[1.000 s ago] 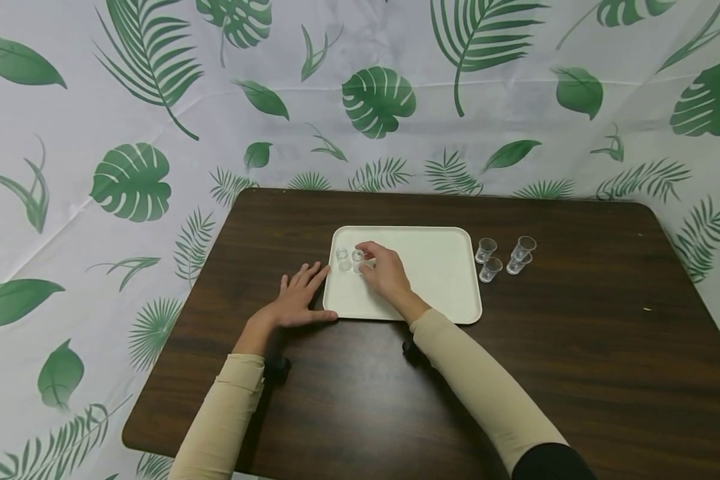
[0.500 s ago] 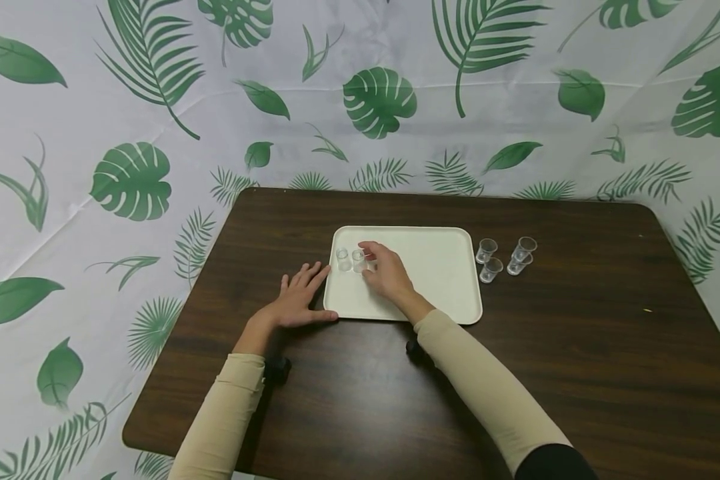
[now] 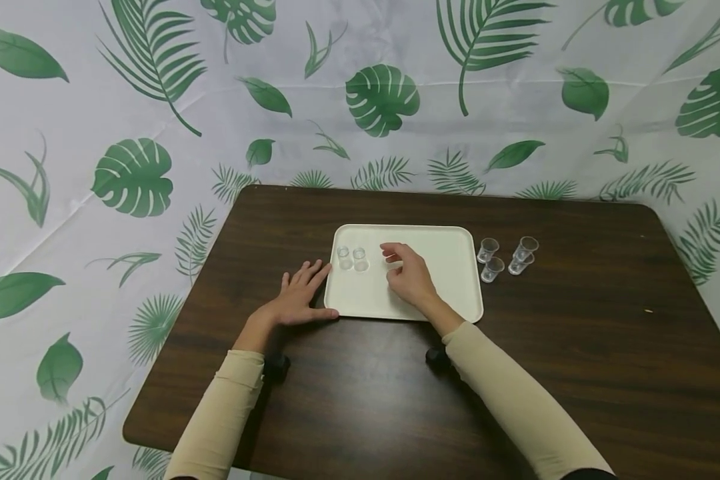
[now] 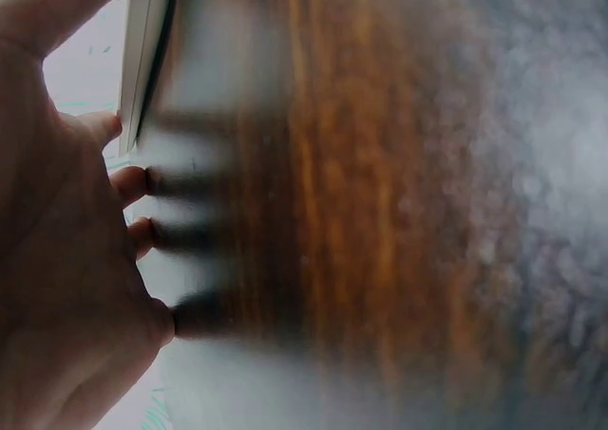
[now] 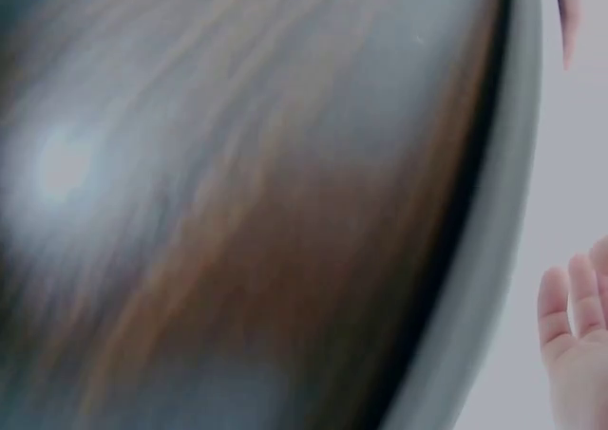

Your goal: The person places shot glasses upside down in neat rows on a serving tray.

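In the head view a cream tray (image 3: 420, 287) lies on the table, with two small clear cups (image 3: 345, 258) standing side by side near its left end. My right hand (image 3: 413, 275) is over the middle of the tray, to the right of the cups, fingers loosely bent and nothing between them. My left hand (image 3: 300, 299) rests with spread fingers at the tray's left front corner, the thumb along the front edge. The left wrist view shows that hand (image 4: 76, 221) with its fingertips on the table beside the tray's rim (image 4: 142, 50).
Several more clear cups (image 3: 493, 269) stand on the dark wooden table (image 3: 588, 333), just right of the tray. Behind the table hangs a white cloth (image 3: 312, 133) printed with green leaves.
My right hand has let go of the second cup and moved right, away from it. Both cups stay standing on the tray. The left hand has kept its place.
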Action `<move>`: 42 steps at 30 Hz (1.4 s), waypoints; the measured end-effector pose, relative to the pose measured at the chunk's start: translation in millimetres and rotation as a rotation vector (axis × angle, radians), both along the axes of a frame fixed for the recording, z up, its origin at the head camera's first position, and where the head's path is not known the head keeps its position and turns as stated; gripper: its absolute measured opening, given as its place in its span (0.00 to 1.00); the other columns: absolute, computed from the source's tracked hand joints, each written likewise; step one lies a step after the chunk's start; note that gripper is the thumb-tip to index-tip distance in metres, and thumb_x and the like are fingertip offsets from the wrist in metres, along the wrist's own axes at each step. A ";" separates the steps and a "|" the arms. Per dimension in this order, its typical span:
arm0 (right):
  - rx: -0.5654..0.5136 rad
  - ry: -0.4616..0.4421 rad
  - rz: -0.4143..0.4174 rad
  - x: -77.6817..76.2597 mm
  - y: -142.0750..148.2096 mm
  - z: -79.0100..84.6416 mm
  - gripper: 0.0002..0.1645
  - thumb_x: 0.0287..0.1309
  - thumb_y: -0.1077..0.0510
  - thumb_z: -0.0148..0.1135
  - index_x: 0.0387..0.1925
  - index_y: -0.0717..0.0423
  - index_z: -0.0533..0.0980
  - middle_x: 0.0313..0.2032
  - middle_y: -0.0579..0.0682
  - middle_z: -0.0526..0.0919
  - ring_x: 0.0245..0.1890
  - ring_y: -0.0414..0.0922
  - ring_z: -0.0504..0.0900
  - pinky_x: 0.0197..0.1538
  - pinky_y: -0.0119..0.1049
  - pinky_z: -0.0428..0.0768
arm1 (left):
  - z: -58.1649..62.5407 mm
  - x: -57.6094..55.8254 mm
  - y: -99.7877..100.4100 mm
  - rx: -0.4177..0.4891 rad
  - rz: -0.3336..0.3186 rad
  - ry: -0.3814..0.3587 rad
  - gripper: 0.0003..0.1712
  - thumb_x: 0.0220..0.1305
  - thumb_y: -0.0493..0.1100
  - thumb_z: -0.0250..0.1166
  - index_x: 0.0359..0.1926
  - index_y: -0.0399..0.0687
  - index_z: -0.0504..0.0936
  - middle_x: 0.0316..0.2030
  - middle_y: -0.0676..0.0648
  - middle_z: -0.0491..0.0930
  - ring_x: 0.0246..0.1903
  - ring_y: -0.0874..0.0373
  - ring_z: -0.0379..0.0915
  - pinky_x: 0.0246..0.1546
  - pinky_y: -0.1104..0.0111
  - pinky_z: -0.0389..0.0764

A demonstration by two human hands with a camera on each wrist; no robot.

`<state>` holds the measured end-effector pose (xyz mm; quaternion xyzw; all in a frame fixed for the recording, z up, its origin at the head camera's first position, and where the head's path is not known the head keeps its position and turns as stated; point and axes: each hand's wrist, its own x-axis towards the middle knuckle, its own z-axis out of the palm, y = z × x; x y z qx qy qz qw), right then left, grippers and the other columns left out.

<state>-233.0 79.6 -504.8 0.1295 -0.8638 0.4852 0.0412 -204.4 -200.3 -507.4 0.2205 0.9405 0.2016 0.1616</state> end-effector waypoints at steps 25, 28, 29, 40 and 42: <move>-0.413 0.462 -0.624 34.3 156.5 68.1 0.12 0.51 0.75 0.48 0.29 0.76 0.79 0.22 0.49 0.81 0.20 0.34 0.74 0.25 0.26 0.67 | 1.6 2.2 1.0 0.003 -0.002 -0.007 0.61 0.57 0.73 0.62 0.79 0.55 0.40 0.77 0.42 0.37 0.75 0.41 0.26 0.64 0.35 0.30; -0.391 0.429 -0.707 28.6 185.2 48.7 0.11 0.52 0.74 0.50 0.29 0.74 0.79 0.22 0.41 0.80 0.21 0.34 0.73 0.26 0.27 0.67 | 2.6 2.6 0.6 0.001 0.002 -0.004 0.61 0.57 0.73 0.62 0.79 0.54 0.40 0.77 0.42 0.37 0.75 0.41 0.26 0.64 0.34 0.30; -0.379 0.402 -0.731 27.9 192.9 42.0 0.10 0.52 0.73 0.51 0.29 0.73 0.79 0.22 0.39 0.80 0.21 0.34 0.73 0.27 0.27 0.67 | 2.8 2.8 0.3 0.000 0.003 -0.003 0.61 0.57 0.72 0.62 0.79 0.54 0.40 0.77 0.41 0.37 0.75 0.41 0.26 0.64 0.34 0.30; -0.072 -0.133 -0.685 36.8 225.7 3.4 0.14 0.55 0.64 0.64 0.45 0.62 0.80 0.33 0.37 0.81 0.28 0.28 0.75 0.33 0.24 0.70 | 3.7 3.4 1.1 0.004 -0.005 0.002 0.61 0.58 0.72 0.62 0.79 0.54 0.40 0.77 0.41 0.38 0.75 0.41 0.27 0.64 0.34 0.31; -0.036 -0.174 -0.649 35.8 227.0 1.7 0.18 0.54 0.62 0.68 0.48 0.62 0.79 0.36 0.41 0.82 0.28 0.27 0.75 0.33 0.23 0.71 | 3.5 3.0 2.5 0.011 -0.006 0.003 0.61 0.58 0.72 0.62 0.79 0.54 0.40 0.77 0.41 0.38 0.75 0.41 0.26 0.64 0.33 0.31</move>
